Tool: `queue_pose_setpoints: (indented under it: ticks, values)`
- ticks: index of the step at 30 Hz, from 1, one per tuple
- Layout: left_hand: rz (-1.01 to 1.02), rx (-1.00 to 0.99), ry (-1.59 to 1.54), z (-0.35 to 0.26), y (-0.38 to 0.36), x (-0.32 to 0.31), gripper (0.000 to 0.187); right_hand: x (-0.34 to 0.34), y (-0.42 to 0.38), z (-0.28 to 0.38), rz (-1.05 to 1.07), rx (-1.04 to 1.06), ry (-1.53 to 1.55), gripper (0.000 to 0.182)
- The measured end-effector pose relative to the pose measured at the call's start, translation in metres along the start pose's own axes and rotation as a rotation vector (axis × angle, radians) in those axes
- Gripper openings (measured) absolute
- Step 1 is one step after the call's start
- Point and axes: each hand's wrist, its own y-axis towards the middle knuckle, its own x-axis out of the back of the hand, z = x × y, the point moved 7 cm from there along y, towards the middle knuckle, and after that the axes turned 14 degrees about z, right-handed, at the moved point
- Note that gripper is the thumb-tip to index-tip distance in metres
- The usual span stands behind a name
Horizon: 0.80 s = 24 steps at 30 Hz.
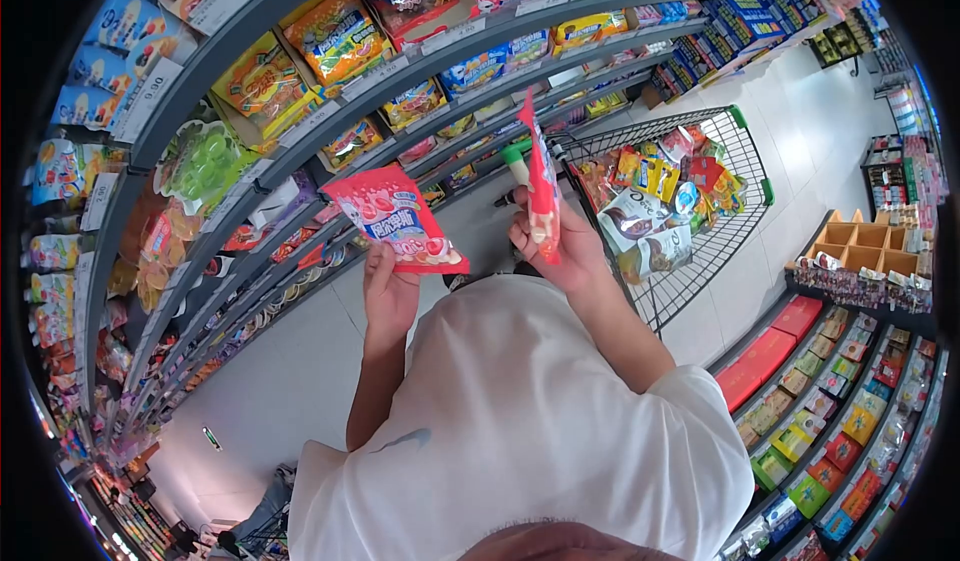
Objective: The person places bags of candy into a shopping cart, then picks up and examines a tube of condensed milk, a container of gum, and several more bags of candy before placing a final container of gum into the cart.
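A red and pink candy bag (392,219), its printed front facing up, is held at its lower edge by my left hand (385,286). My right hand (565,246) grips a second red bag (542,186), which stands on edge so that mostly its narrow side shows. The two bags are apart, in front of my chest. Just beyond my right hand is a wire shopping cart (715,271) with a green-cornered rim, holding several snack bags (650,231).
Curved-looking shelves (330,101) of bagged sweets run along the left and top. At the lower right stand shelves of boxed goods (810,421) with long red boxes (770,351). A wooden divided tray (870,246) sits at the right. Pale floor tiles (270,391) show at lower left.
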Motion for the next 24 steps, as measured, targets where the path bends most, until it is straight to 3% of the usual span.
queue_pose_setpoints:
  ticks: [2, 5, 11, 14, 17, 20, 24]
  values:
    - [-0.01, 0.007, -0.014, 0.001, 0.001, 0.0, 0.026, -0.009, -0.004, 0.002, -0.176, 0.028, -0.094, 0.041]
    - [-0.052, 0.054, 0.068, 0.003, 0.001, 0.003, 0.027, -0.026, 0.003, 0.001, -0.09, -0.051, -0.199, 0.047]
    - [0.036, 0.065, -0.134, 0.005, 0.004, -0.009, 0.035, -0.017, 0.002, 0.005, -0.157, -0.078, -0.381, 0.047]
    - [-0.082, 0.058, -0.138, 0.01, 0.001, 0.005, 0.032, -0.013, -0.003, 0.004, -0.175, -0.08, -0.374, 0.044]
    - [0.22, 0.073, -0.172, 0.005, 0.009, -0.018, 0.025, -0.013, -0.004, 0.001, -0.187, -0.089, -0.354, 0.036]
    - [0.149, 0.08, -0.055, 0.004, 0.005, -0.009, 0.027, -0.007, -0.006, 0.001, -0.218, -0.103, -0.39, 0.037]
    - [0.219, 0.081, -0.234, 0.007, 0.008, -0.019, 0.024, -0.008, -0.007, 0.003, -0.242, -0.093, -0.455, 0.039]
